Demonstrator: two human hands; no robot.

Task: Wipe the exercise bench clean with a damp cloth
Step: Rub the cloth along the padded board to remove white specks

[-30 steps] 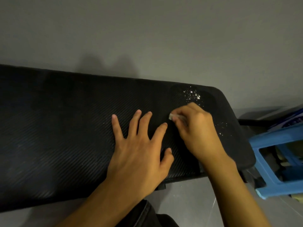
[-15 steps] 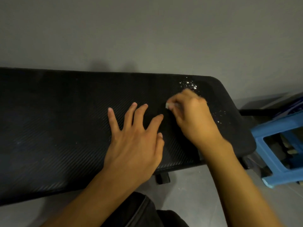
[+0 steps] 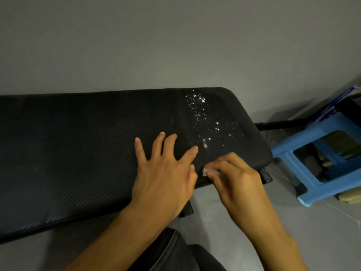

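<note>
A black ribbed exercise bench pad (image 3: 78, 149) runs from the left edge to the right, against a grey wall. White specks and droplets (image 3: 207, 118) are scattered over its right end. My left hand (image 3: 166, 173) lies flat on the pad with fingers spread. My right hand (image 3: 236, 178) sits at the pad's near right edge, its fingers curled round a small pale cloth (image 3: 205, 170); only a corner of the cloth shows.
A blue plastic stool (image 3: 320, 165) stands on the grey floor right of the bench. A black bar (image 3: 283, 124) and a blue-white object (image 3: 340, 102) lie behind it. My dark trouser leg (image 3: 175, 251) is below the bench.
My right hand with the cloth has pulled back from the speckled far area toward the pad's near edge, uncovering the specks. The left hand has stayed flat in place.
</note>
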